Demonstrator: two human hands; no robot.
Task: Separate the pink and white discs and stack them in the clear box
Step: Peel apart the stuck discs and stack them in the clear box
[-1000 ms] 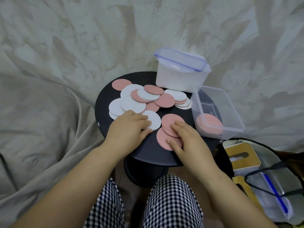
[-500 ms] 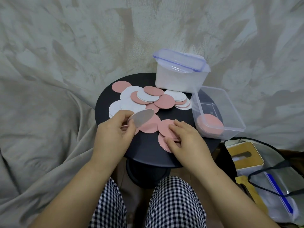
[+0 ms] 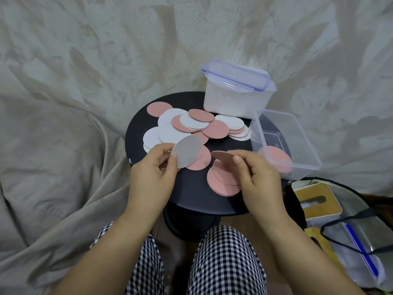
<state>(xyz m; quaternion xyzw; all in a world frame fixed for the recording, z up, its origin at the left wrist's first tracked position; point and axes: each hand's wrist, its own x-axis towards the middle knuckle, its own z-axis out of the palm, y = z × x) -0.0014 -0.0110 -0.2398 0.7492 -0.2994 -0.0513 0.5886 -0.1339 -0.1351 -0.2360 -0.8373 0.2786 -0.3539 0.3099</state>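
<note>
While amid grey cloth [image 3: 63,107], a black table [image 3: 191,194] under scattered discs [image 3: 192,124].

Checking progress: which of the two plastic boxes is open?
The clear lidless plastic box at right, holding pink discs; the other box carries a blue-trimmed lid.

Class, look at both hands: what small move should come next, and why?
Probably the right hand carries its pink disc right into the open clear box, onto the pink one already lying there; the left hand holds a white disc, which can wait.
</note>
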